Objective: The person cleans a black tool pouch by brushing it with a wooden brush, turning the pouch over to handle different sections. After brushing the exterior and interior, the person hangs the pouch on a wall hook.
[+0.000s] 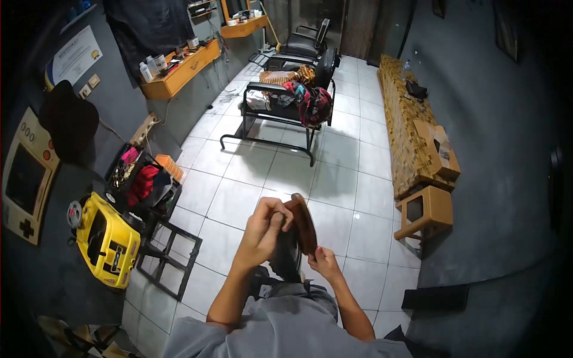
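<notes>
The right hand (325, 262) grips the lower end of a brown leather item (304, 230), in front of the black chair (268, 88) with patterned cloths (314, 104) on it. The left hand (262, 230) is curled at the item's upper end; whether it pinches anything I cannot tell. Left of the chair, a black cart (173, 209) holds red and pink cloths (143, 185), and bottles (153, 67) stand on a wooden drawer shelf (190, 71). Right of the chair, a cardboard box (452, 162) holds small items, too small to name.

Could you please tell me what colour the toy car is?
The toy car is mainly yellow, with black parts; it shows best in the head view.
</notes>
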The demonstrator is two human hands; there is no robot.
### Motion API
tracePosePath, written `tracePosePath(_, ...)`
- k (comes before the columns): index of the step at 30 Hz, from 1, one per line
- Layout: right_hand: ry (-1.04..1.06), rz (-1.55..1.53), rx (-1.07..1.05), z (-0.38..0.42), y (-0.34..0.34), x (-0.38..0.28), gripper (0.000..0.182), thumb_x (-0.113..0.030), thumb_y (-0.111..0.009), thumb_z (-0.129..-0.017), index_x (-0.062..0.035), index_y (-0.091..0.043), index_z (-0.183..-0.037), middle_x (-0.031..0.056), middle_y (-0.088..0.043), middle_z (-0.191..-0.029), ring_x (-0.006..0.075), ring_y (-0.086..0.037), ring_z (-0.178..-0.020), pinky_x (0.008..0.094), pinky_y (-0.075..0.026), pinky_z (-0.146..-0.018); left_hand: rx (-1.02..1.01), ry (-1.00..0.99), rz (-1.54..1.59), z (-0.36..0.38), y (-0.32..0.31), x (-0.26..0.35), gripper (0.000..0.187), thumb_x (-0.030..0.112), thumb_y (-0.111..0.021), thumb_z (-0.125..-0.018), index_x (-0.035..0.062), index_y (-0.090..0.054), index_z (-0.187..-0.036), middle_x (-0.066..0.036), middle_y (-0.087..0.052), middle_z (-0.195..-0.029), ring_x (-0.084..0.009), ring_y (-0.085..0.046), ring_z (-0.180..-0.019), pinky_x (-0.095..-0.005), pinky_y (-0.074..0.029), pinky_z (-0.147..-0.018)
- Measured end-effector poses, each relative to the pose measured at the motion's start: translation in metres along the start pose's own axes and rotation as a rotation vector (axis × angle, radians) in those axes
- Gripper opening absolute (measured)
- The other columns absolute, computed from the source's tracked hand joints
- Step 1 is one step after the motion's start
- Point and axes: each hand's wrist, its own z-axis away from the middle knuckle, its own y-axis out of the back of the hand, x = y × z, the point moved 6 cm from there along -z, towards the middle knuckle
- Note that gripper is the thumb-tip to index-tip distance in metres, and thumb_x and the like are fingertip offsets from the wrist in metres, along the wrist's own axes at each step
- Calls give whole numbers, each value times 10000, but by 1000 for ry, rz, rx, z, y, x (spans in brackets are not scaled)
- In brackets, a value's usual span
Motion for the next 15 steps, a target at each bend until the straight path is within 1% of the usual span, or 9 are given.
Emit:
tracePosePath(1,-91,156,73,0,24,41,566,-555,-397,-926,-38,-484,-712,28,-427,-545,92,-401,-445,239,-321,-418,20,-22,57,2,3,0,59,93,-371,-981,35,-377,-973,-38,-443,-720,-109,-407,-666,-249,-377,-652)
tracePosePath(4,-406,741,196,34,90,154,646,-557,-369,-924,18,-594,-736,152,-583,-615,231,-586,-544,345,-451,-515,87,-76,152,4,8,5,83,124,-364,-987,45,-353,-961,-40,-422,-696,-121,-392,-646,-268,-365,-646)
tracePosePath(6,-416,1078,151,82,140,240,723,-606,-342,-888,40,-661,-817,256,-639,-768,362,-649,-756,427,-492,-673,125,-118,185,3,10,5,86,125,-362,-988,44,-354,-962,-38,-415,-688,-124,-396,-644,-268,-365,-648)
tracePosePath(7,-600,1111,63,108,156,266,746,-632,-337,-870,41,-658,-869,281,-624,-798,404,-630,-803,443,-485,-716,114,-145,199,2,10,3,66,119,-367,-982,55,-362,-997,-23,-411,-697,-88,-356,-640,-226,-315,-608)
tracePosePath(8,-783,1140,-26,122,167,280,775,-659,-333,-853,43,-655,-920,306,-610,-828,446,-611,-850,459,-478,-758,98,-132,246,2,10,2,80,132,-371,-979,54,-364,-993,-21,-406,-692,-89,-355,-639,-228,-313,-603)
tracePosePath(11,-687,1159,142,120,172,261,756,-656,-392,-844,45,-666,-766,243,-641,-722,369,-646,-702,429,-497,-634,71,-121,398,-1,5,0,112,147,-368,-942,37,-388,-947,-6,-368,-640,-85,-330,-590,-234,-297,-563)
tracePosePath(12,-678,922,235,113,161,234,704,-630,-404,-863,16,-636,-708,177,-609,-646,288,-608,-601,381,-464,-542,75,-123,435,-3,3,-5,103,131,-362,-930,33,-393,-936,-2,-355,-624,-82,-316,-572,-234,-293,-552)
tracePosePath(13,-663,684,322,94,135,179,663,-605,-417,-882,-13,-607,-651,111,-577,-570,207,-570,-499,333,-431,-449,81,-123,471,-3,2,-14,96,115,-356,-918,28,-398,-925,3,-343,-608,-79,-302,-554,-235,-288,-541)
tracePosePath(15,-472,245,275,54,82,86,556,-575,-415,-910,-89,-506,-654,-5,-436,-522,73,-401,-419,232,-293,-373,95,-132,507,-5,-1,-24,89,96,-346,-895,25,-396,-876,21,-301,-532,-66,-257,-473,-231,-264,-483)
